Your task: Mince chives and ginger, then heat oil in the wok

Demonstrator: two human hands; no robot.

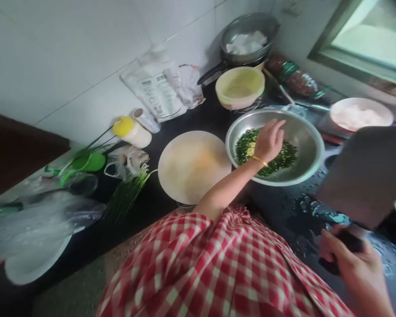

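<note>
My left hand [271, 140] is over the metal bowl [308, 154], fingers stretched out and holding nothing I can see. Below it in the bowl lie chopped greens [285, 158] with a small pale yellow heap [251, 149] among them. At the right, my right hand [353, 255] is wrapped round the dark handle of a cleaver [366, 176], its broad blade raised above the wet counter. A round cutting board [194, 167] with a stained surface lies left of the bowl.
Long green stalks [128, 191] lie left of the board, near a yellow-capped bottle [132, 131]. Behind the bowl stand a yellow-green basin [240, 86] and a pan [250, 39]. A white bowl [361, 114] sits behind the cleaver. Plastic bags [42, 224] cover the left side.
</note>
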